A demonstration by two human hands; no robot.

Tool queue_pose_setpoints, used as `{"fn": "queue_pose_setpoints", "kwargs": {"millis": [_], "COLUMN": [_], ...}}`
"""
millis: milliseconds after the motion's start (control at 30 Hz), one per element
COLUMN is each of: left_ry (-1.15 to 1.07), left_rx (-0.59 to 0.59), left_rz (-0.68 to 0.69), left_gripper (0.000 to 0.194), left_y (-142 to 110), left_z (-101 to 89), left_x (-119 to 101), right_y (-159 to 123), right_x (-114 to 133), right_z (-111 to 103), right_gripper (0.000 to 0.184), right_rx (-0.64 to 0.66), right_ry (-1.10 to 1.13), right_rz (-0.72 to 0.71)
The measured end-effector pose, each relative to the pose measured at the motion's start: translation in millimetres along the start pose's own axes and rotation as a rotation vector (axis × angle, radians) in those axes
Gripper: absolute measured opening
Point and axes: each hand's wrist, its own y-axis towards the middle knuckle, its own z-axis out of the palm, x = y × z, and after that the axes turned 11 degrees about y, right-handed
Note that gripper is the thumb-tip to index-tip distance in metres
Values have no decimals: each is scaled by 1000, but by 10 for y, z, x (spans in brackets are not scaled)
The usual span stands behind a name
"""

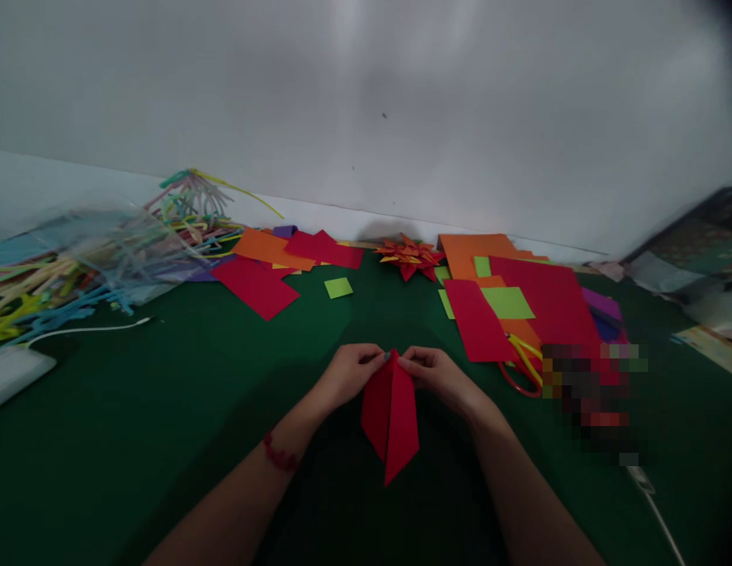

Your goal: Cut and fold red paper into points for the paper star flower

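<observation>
A folded red sheet of paper (404,424) hangs between my hands, with a seam down its middle and a pointed lower end. My left hand (354,371) pinches its top edge on the left of the tip. On the other side of that tip, my right hand (439,373) grips the paper between thumb and fingers. A red bracelet (279,456) circles my left wrist. Beyond the hands, a red and orange folded paper flower (408,256) sits near the wall, and a small lime green square (338,288) lies to its left.
Red and orange sheets (256,284) lie at the back left, beside a pile of pipe cleaners (189,216) and clear plastic. More coloured paper (542,291) and yellow-and-red scissors (524,362) are on the right. A white device with a cable (17,373) lies at left.
</observation>
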Motion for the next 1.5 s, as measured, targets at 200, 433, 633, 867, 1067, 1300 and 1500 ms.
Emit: {"fn": "queue_pose_setpoints", "kwargs": {"millis": [200,433,633,867,1067,1300,1500], "left_ry": [10,37,62,82,168,146,143], "left_rx": [67,96,111,78,68,-24,-67], "left_rz": [-17,-10,-8,47,67,71,74], "left_gripper": [31,30,29,31,29,28,28], "left_y": [-7,-10,-16,-36,-29,-46,-38], "left_z": [-2,-10,-20,6,12,-33,-21], "left_x": [22,30,13,-30,-40,-102,-108], "right_y": [-36,-47,-56,-57,-53,-66,-49], "right_x": [38,37,45,31,21,43,36], "right_z": [-41,-66,-73,-40,21,80,100], "right_gripper": [26,25,27,23,21,26,32], "right_rx": [42,88,82,83,107,106,52], "right_ry": [-105,-142,-219,-339,-402,-322,-284], "right_rz": [37,50,24,-41,-86,-104,-111]}}
